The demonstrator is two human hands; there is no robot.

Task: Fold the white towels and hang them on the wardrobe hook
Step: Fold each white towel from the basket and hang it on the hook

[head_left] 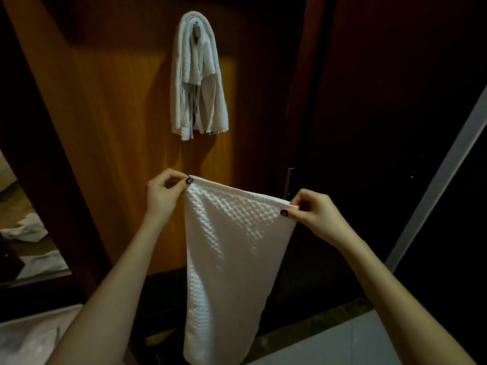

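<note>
My two arms and my painted nails.

My left hand (164,192) and my right hand (313,213) are bare. My left arm (126,259) and my right arm (382,272) are bare too, all the way to the bottom of the picture. My left thumb nail (189,180) is painted black with a tiny pale mark on it. My right thumb nail (283,212) is black too, with the same kind of little mark.

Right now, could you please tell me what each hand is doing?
Left hand: pinching the top left corner of the white towel.
Right hand: pinching the towel's top right corner.
</note>
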